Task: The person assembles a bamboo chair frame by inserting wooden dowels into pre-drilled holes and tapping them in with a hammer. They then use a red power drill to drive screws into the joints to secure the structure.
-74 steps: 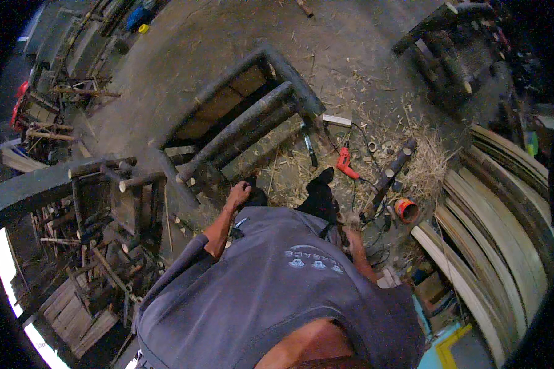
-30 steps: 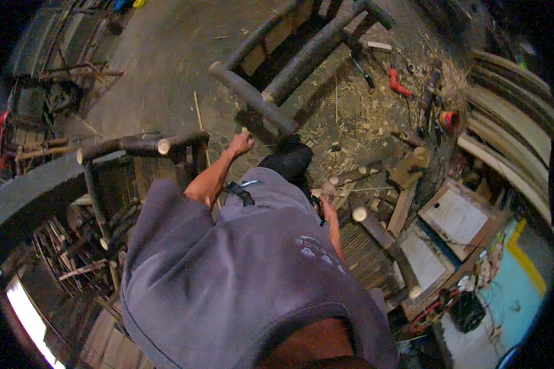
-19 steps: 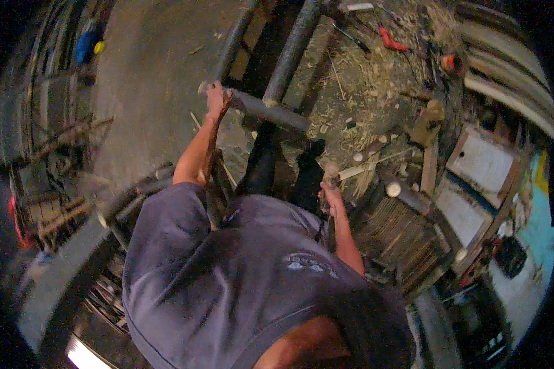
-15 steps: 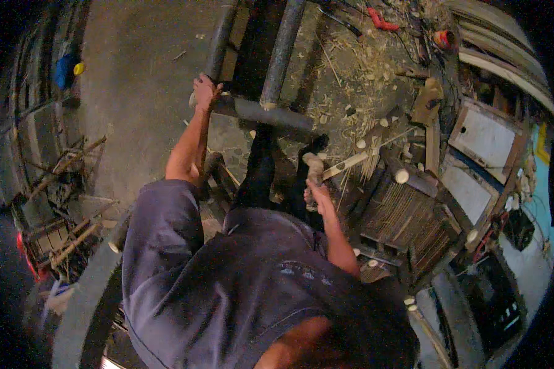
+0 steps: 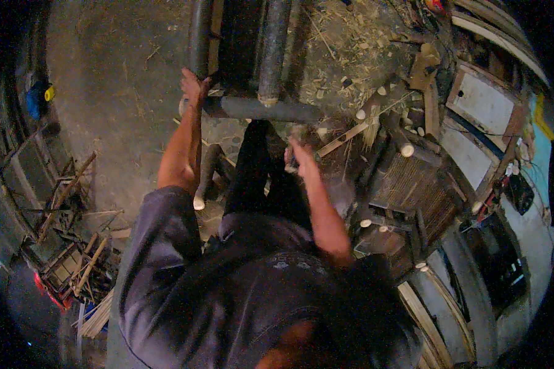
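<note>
A frame of thick dark poles, which look like bamboo, lies in front of me. Its crosspiece (image 5: 258, 109) runs left to right, and a left pole (image 5: 200, 40) and a middle pole (image 5: 274, 55) meet it. My left hand (image 5: 195, 88) grips the frame's left corner, where the left pole joins the crosspiece; some of its fingers are hidden. Close below the crosspiece's right part, my right hand (image 5: 300, 155) is closed round a wooden mallet (image 5: 299, 132). Motion smears the mallet's head, so whether it touches the crosspiece I cannot tell.
Wood chips (image 5: 357, 46) litter the floor ahead on the right. A slatted bamboo piece of furniture (image 5: 421, 190) stands at my right, near white panels (image 5: 483, 98). Sticks and broken wooden pieces (image 5: 74, 264) pile up at my left.
My right hand has raised the mallet up and to the left, nearer the crosspiece. My left hand stays on the frame's corner. The whole view has shifted a little.
</note>
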`<action>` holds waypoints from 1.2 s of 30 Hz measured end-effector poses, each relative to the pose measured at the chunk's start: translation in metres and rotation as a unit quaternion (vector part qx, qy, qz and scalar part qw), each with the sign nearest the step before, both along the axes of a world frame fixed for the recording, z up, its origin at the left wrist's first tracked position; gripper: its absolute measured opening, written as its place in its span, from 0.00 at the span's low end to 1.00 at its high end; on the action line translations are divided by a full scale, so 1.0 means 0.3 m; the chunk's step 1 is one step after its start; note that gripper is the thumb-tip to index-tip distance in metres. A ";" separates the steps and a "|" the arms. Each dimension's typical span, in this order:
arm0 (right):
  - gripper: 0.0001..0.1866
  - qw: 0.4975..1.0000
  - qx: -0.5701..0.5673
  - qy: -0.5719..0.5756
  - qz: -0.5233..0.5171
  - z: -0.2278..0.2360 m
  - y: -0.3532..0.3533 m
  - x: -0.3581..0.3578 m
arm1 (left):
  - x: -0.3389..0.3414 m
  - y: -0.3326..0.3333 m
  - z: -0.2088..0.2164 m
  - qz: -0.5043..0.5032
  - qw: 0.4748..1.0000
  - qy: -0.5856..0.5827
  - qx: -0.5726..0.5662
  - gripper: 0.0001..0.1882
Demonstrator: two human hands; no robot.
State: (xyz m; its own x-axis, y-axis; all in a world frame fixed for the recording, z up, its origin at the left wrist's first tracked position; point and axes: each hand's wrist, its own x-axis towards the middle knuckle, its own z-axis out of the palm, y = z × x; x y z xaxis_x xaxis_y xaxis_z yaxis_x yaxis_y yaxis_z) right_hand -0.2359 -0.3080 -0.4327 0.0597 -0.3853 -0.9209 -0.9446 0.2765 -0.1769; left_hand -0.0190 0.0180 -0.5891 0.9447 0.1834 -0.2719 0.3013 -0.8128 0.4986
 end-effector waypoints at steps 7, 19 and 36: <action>0.15 0.989 0.105 -0.043 -0.092 -0.173 -0.016 -0.103 | 0.065 -0.129 0.164 0.082 0.988 0.129 -0.001 0.54; 0.13 0.981 0.138 -0.022 -0.132 0.095 -0.168 -0.115 | 0.041 -0.070 0.025 0.055 0.995 0.060 0.049 0.44; 0.50 0.985 0.144 -0.089 -0.027 0.164 -0.462 0.007 | -0.261 -0.527 0.401 0.243 0.959 -0.003 0.147 0.43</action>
State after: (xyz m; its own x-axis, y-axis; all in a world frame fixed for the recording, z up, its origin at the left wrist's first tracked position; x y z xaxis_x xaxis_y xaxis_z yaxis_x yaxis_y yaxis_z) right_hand -0.2339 -0.4465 -0.3836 0.2172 -0.1157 -0.9692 -0.8881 0.3886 -0.2454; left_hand -0.0972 -0.1402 -0.4688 0.7290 0.6708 -0.1359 0.6786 -0.6826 0.2713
